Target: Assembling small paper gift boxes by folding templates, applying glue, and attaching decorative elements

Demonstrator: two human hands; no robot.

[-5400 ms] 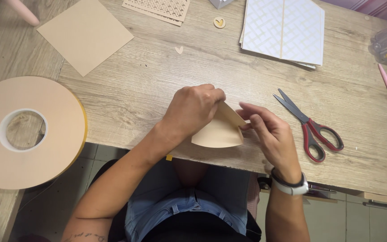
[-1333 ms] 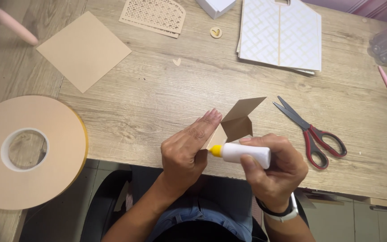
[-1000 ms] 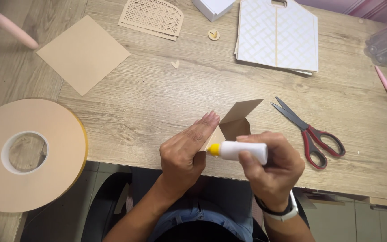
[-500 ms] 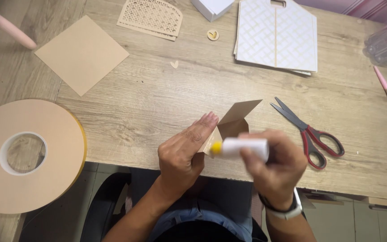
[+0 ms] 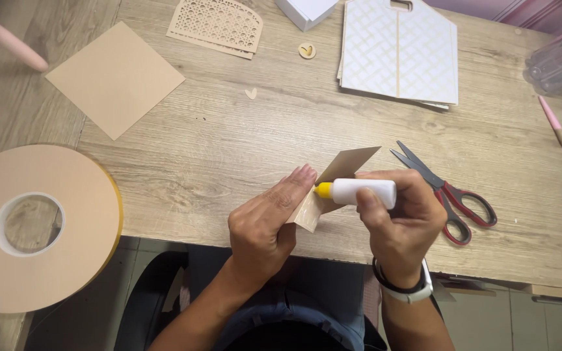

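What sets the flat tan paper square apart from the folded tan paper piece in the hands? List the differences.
The flat tan paper square lies open and untouched on the wooden table, far left; the folded tan paper piece is creased and raised. The left hand pinches the folded piece, while the right hand points a white glue bottle with yellow tip at it. The square shows more surface. Both share the same tan colour.

Several seconds back both hands were pinching a curved, cone-like fold of tan paper at the table edge, with no bottle anywhere. Now the right hand (image 5: 401,224) grips a small white glue bottle with a yellow nozzle (image 5: 359,192), and the folded tan paper piece (image 5: 333,185) stands opened into an angular flap. Over the last second, the nozzle has crept leftward, closer against the left hand (image 5: 268,224) fingertips.
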